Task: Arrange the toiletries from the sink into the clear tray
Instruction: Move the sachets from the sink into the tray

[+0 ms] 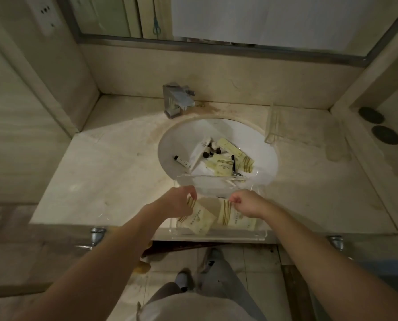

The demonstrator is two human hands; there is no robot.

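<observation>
A clear tray (216, 236) stands on the counter's front edge, partly over the white sink (170, 140). My left hand (181, 200) pinches the top of a cream packet (199, 220) inside the tray. My right hand (246, 202) pinches a second cream packet (237, 218) beside it. In the sink bowl lie several more toiletries: cream packets (224, 166), a white tube (201, 149), small dark-capped bottles (213, 150) and a small tube with a black cap (183, 161).
A square chrome faucet (177, 99) stands behind the sink. Another clear tray (273, 122) sits at the back right of the beige counter (100, 181). Two dark round discs (378, 125) lie on the right ledge. A mirror is above; my legs are below.
</observation>
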